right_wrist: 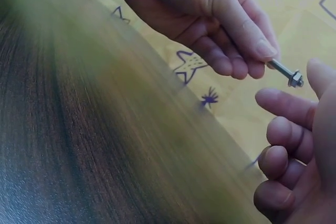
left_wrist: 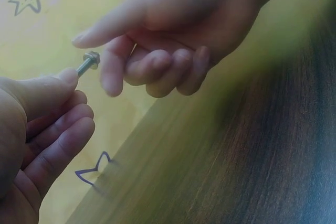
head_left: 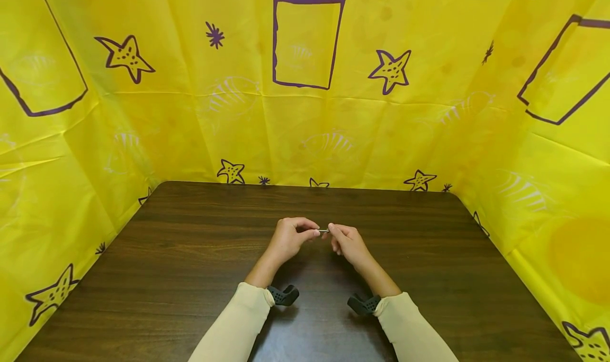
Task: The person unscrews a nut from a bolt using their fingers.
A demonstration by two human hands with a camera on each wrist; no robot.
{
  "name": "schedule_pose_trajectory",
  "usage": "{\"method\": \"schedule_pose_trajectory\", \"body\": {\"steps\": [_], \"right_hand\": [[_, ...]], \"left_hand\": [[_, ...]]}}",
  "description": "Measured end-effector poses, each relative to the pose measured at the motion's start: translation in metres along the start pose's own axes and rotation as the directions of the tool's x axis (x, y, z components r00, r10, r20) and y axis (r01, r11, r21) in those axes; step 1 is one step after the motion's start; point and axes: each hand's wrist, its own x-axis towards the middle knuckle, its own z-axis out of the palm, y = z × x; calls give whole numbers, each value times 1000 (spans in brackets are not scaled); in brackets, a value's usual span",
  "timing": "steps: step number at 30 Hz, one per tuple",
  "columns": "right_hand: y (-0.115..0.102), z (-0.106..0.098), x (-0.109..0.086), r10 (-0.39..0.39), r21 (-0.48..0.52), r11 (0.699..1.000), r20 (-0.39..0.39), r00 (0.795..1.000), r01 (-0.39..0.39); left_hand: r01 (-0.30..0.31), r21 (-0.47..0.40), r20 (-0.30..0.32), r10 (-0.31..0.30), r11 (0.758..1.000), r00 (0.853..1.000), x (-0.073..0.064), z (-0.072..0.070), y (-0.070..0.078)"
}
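Note:
In front of me, over the table, my left hand pinches a small metal bolt between thumb and fingers. The bolt points towards my right hand, its held end hidden by the fingertips. A hex nut sits near the bolt's free end, with a short tip poking out past it. Thumb and forefinger of the right hand are parted on either side of the nut, and both wrist views show a gap between them and it. The right hand's other fingers bend loosely towards the palm.
A dark wood-grain table lies beneath both hands. Yellow cloth printed with starfish and fish hangs at its back and sides. A dark band is worn on the left wrist, and a similar dark band on the right.

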Motion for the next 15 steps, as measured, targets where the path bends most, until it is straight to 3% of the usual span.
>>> {"method": "schedule_pose_trajectory", "body": {"steps": [15], "right_hand": [[-1, 0, 0, -18, -4, 1000, 9, 1000, 18]], "left_hand": [[-5, 10, 0, 5, 1000, 1000, 0, 1, 1]]}}
